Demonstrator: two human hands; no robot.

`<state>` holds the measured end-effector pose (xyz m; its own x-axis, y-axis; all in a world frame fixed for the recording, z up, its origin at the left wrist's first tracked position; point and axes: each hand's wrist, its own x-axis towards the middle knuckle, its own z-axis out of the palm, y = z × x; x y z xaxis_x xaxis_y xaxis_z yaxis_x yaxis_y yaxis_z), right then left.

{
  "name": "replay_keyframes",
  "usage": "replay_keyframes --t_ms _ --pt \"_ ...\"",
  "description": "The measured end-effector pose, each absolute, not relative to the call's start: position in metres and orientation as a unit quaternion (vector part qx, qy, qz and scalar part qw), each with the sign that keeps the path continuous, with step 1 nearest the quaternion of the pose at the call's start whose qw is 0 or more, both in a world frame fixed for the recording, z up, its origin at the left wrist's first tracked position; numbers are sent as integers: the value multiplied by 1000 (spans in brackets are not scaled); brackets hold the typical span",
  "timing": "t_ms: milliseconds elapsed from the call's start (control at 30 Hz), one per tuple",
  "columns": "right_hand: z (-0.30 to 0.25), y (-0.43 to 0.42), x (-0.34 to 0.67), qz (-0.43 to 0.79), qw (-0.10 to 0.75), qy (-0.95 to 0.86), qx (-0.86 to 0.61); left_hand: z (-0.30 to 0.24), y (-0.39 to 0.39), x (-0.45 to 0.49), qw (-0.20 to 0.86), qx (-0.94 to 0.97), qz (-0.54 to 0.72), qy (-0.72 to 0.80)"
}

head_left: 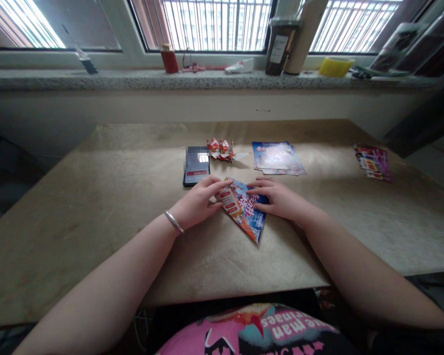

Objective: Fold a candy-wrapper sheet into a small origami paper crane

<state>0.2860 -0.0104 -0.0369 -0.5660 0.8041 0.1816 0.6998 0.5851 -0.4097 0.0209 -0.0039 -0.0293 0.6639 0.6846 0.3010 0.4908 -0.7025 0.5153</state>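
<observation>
A printed leaflet (246, 204), folded into a triangular shape with blue, orange and white faces, rests on the table in front of me. My left hand (202, 197), with a silver bangle on its wrist, grips the leaflet's left corner between thumb and fingers. Across the right part of the leaflet lie the spread fingers of my right hand (279, 197), touching its printed face. Just beyond my left hand is a dark phone (196, 170) with a lit screen. A small red and white folded paper piece (222, 149) sits beside the phone.
Flat blue leaflets (277, 158) are stacked behind my right hand. Other pink and red printed papers (373, 161) lie at the far right of the table (96, 222). The windowsill (214, 82) holds a red container (169, 59), a dark jar (280, 49) and yellow tape (336, 67).
</observation>
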Motion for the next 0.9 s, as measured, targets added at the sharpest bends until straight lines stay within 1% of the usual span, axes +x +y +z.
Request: replay_keyframes --t_ms 167,333,600,733,900 --pt "-38 -12 286 139 170 -873 -435 -27 -3 17 226 884 226 341" --pt "-40 -11 287 138 166 -876 -432 -20 -2 14 192 904 192 331" --pt "-36 -12 286 114 159 -878 -437 -11 0 10 165 947 151 233" --pt "-35 -12 285 103 153 -878 -442 -8 -3 10 110 957 136 232" --pt "-39 -12 285 100 163 -874 -447 -4 -2 7 0 961 111 252"
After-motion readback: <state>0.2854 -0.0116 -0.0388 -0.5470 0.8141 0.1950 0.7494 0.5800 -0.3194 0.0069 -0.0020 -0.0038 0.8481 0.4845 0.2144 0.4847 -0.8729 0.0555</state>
